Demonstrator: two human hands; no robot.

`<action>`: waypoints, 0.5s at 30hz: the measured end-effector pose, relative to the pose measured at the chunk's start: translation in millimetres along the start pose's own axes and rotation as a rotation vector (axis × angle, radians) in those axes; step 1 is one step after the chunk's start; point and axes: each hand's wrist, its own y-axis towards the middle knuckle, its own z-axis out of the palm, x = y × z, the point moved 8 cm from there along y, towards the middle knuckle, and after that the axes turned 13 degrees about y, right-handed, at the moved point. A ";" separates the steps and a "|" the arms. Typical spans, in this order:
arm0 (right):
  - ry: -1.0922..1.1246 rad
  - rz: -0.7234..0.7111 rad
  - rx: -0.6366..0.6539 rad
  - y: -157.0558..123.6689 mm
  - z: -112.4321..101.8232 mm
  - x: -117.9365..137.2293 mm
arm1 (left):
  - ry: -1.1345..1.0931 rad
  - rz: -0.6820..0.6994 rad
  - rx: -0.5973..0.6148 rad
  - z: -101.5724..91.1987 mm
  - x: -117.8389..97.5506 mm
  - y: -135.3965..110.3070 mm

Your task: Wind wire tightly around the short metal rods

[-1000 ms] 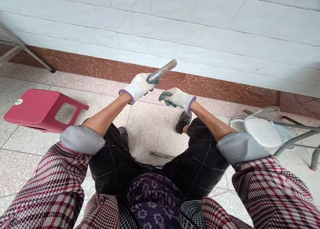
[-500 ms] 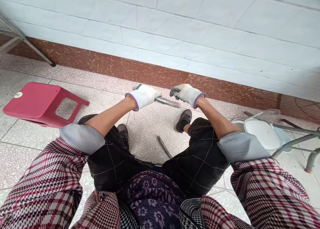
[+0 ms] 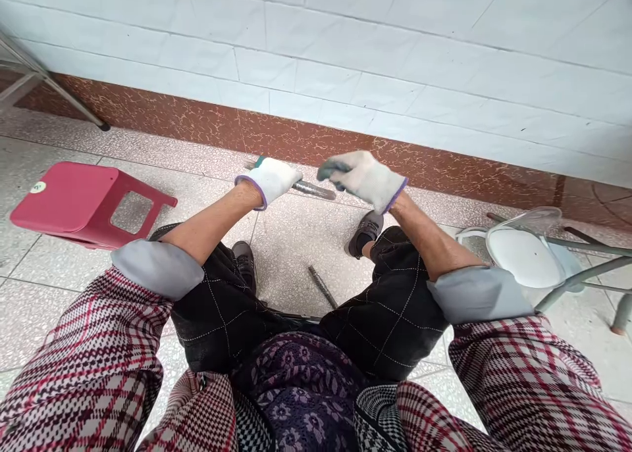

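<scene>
My left hand (image 3: 274,177), in a white work glove with a purple cuff and green palm, is closed around a silvery ribbed metal rod (image 3: 315,189). The rod's right end sticks out toward my other hand, and a short bit shows past the glove on the left. Just above and right of that end hovers my right hand (image 3: 363,179), gloved alike, its fingers loosely bent and apart with nothing visible in them. A second ribbed metal rod (image 3: 322,286) lies on the floor between my feet, its lower end hidden by my leg.
On the left stands a red plastic stool (image 3: 74,199). Metal legs (image 3: 74,93) rest near the wall behind it. To the right are a clear-and-white plastic container (image 3: 526,254) and a grey metal frame (image 3: 587,274). A tiled wall (image 3: 316,57) closes off the front.
Both hands have shifted somewhat left, the rod moving with my left hand. My right hand has turned slightly, its fingers reaching further left above the rod's end.
</scene>
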 end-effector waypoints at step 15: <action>0.296 0.057 0.337 -6.6 71.9 -24.0 | -0.116 -0.134 -0.091 -7.2 17.1 2.0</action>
